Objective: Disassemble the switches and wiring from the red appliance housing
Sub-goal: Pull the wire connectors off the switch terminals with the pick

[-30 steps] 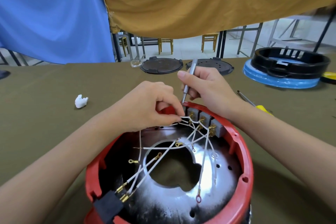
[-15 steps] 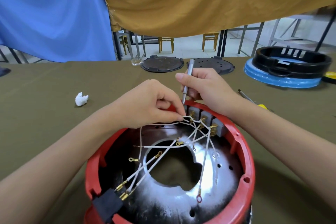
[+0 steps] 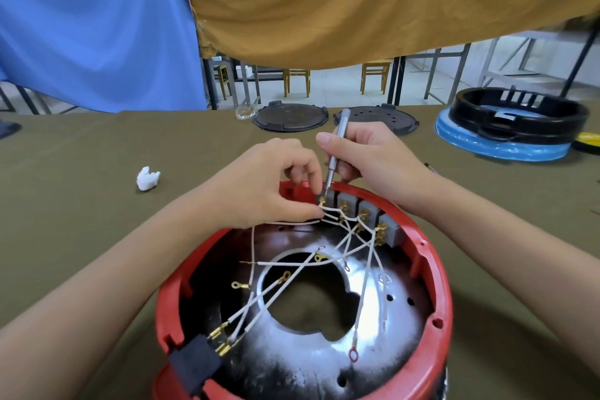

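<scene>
Nearest to us sits the round red plastic appliance housing [image 3: 435,273], open side up on the olive-green cloth-covered surface [image 3: 81,237], with a shiny metal plate [image 3: 367,344] in its bottom that has a large cut-out in the middle. At the near rim a black plastic connector block [image 3: 194,364] takes several brass-tipped ends of the thin white wires [image 3: 292,265], which cross over the cut-out and run up to a row of grey block switches [image 3: 370,214] seated against the far inner wall of the housing. There we see our left hand [image 3: 269,188], its thumb and fingers pinching a white wire just beside the leftmost switch, so that grip is clamped on the wire. Our right hand [image 3: 373,156] has its fingers curled round a slim silver metal screwdriver [image 3: 336,153], held nearly upright with its tip at the brass terminal of that same switch (whether the tip sits in a screw head we cannot tell). Left of the hands lies a small crumpled white wad [image 3: 147,178]. Farther back on the surface rest two flat dark round plates [image 3: 289,117] side by side, and at far right a black plastic ring [image 3: 519,115] stands on a blue round base [image 3: 500,146]. Behind hang a blue cloth [image 3: 91,26] and a mustard-yellow cloth [image 3: 357,0].
</scene>
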The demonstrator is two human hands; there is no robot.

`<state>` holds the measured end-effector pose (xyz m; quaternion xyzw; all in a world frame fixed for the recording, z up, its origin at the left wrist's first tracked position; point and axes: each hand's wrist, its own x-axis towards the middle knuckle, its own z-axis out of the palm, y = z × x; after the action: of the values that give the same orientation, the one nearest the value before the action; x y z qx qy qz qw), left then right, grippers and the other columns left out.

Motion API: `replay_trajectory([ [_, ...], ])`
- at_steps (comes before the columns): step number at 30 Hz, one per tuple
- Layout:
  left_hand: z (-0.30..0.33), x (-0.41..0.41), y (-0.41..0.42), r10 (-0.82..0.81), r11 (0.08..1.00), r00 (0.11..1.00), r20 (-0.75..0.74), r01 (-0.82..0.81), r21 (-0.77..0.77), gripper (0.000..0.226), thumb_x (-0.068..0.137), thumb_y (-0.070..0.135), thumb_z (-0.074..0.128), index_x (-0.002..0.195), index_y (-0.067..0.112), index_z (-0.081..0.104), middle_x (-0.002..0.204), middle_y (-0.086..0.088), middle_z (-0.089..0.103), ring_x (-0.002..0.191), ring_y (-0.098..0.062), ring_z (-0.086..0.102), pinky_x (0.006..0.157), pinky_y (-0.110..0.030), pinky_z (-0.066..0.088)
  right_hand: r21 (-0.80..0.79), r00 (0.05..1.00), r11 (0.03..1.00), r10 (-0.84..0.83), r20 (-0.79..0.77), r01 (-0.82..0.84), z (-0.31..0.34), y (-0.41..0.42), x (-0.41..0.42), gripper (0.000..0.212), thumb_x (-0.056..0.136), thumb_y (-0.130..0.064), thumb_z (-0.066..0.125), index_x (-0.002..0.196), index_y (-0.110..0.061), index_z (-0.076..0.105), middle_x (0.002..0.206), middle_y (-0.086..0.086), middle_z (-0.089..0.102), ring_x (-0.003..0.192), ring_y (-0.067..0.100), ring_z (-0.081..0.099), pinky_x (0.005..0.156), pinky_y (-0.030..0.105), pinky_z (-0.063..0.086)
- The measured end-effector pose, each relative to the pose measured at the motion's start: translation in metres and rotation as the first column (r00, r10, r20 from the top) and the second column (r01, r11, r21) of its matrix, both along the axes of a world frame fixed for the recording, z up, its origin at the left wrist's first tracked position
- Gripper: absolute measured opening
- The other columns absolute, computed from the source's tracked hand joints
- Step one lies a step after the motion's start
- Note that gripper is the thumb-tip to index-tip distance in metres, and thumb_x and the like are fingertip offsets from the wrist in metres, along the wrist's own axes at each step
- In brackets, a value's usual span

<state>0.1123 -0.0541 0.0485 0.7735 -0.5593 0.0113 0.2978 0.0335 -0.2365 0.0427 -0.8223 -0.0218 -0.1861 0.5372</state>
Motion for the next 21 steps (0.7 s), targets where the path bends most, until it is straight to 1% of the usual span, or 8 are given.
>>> replay_trajectory([
  [2,0.002,0.003,0.000,0.042,0.999,0.999,-0.015,-0.042,0.010,0.026,0.071,0.038,0.084,0.085,0.032,0.062,0.092,0.007,0.050,0.092,-0.010,0.053,0.085,-0.031,0.049,-0.040,0.999,0.998,0.040,-0.013,-0.040,0.006,-0.002,-0.003,0.030,0.098,-0.030,0.061,0.079,-0.007,0.064,0.057,0.000,0.057,0.056,0.012,0.053,0.064,0.026,0.049],
  [4,0.006,0.007,0.000,0.044,0.993,0.999,-0.030,-0.040,0.114,0.026,0.076,0.036,0.080,0.091,0.032,0.060,0.100,0.007,0.055,0.096,-0.009,0.057,0.091,-0.035,0.049,-0.069,0.994,0.992,0.099,-0.051,-0.102,0.013,-0.004,-0.006,0.026,0.098,-0.026,0.061,0.079,-0.009,0.065,0.061,0.004,0.062,0.058,0.012,0.057,0.064,0.024,0.052],
  [7,0.013,0.013,0.002,0.028,0.974,0.997,-0.069,-0.012,0.224,0.018,0.089,0.024,0.071,0.095,0.034,0.057,0.098,0.012,0.063,0.085,-0.011,0.067,0.084,-0.041,0.054,-0.159,0.981,0.972,0.155,-0.117,-0.172,0.022,-0.010,-0.008,0.025,0.096,-0.025,0.063,0.085,-0.004,0.067,0.071,0.011,0.070,0.066,0.014,0.064,0.069,0.026,0.055],
  [10,0.016,0.016,0.006,0.041,0.972,0.999,-0.019,-0.036,0.230,0.022,0.091,0.021,0.070,0.090,0.037,0.056,0.091,0.016,0.063,0.074,-0.008,0.067,0.070,-0.027,0.052,-0.209,0.976,0.957,0.176,-0.128,-0.200,0.028,-0.013,-0.009,0.021,0.094,-0.021,0.067,0.090,0.000,0.070,0.072,0.005,0.073,0.069,0.013,0.067,0.070,0.025,0.057],
  [14,0.013,0.016,0.009,0.077,0.982,0.995,0.068,-0.088,0.167,0.020,0.089,0.018,0.070,0.088,0.033,0.057,0.082,0.019,0.062,0.069,-0.008,0.063,0.061,-0.017,0.043,-0.181,0.990,0.973,0.136,-0.041,-0.141,0.022,-0.012,-0.007,0.017,0.092,-0.018,0.070,0.089,-0.001,0.070,0.077,0.013,0.073,0.072,0.019,0.070,0.073,0.033,0.058],
  [16,0.008,0.015,0.008,0.094,0.986,0.993,0.065,-0.102,0.134,0.016,0.089,0.017,0.068,0.090,0.030,0.058,0.089,0.012,0.062,0.073,-0.013,0.063,0.065,-0.022,0.045,-0.144,0.996,0.986,0.089,0.010,-0.086,0.015,-0.008,-0.004,0.022,0.095,-0.020,0.065,0.089,0.001,0.069,0.080,0.013,0.073,0.073,0.021,0.069,0.075,0.035,0.057],
  [19,0.003,0.013,0.007,0.116,0.986,0.993,0.031,-0.119,0.119,0.014,0.091,0.021,0.065,0.094,0.030,0.056,0.097,0.008,0.063,0.078,-0.019,0.066,0.076,-0.035,0.051,-0.148,0.998,0.988,0.039,0.051,-0.031,0.008,-0.001,-0.003,0.026,0.099,-0.023,0.059,0.087,0.000,0.065,0.078,0.011,0.072,0.069,0.012,0.069,0.071,0.024,0.055],
  [21,0.003,0.013,0.006,0.125,0.980,0.992,0.011,-0.125,0.152,0.018,0.089,0.031,0.068,0.098,0.033,0.053,0.098,0.011,0.061,0.081,-0.016,0.065,0.077,-0.036,0.051,-0.176,0.998,0.984,0.025,0.064,-0.013,0.007,0.000,-0.004,0.026,0.100,-0.024,0.057,0.083,-0.005,0.063,0.074,0.006,0.070,0.068,0.010,0.069,0.068,0.021,0.053],
])
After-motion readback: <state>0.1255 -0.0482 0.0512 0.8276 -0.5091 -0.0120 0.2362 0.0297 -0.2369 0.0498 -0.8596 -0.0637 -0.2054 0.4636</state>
